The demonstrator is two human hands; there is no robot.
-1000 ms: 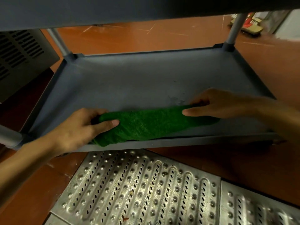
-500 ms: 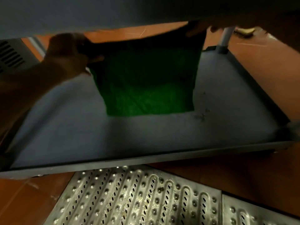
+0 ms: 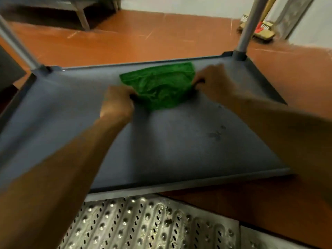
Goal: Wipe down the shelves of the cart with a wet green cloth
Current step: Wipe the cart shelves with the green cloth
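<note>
One wide-angle head-worn view is aimed forward and down, held close above the dark grey plastic cart shelf [image 3: 170,150], the perforated metal floor grate [image 3: 143,229] being framed at bottom.

No text can be read (blurred frame).

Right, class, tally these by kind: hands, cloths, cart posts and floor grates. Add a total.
Hands (left hand, right hand): 2
Cloth: 1
Posts: 2
Grates: 2
Total: 7
</note>
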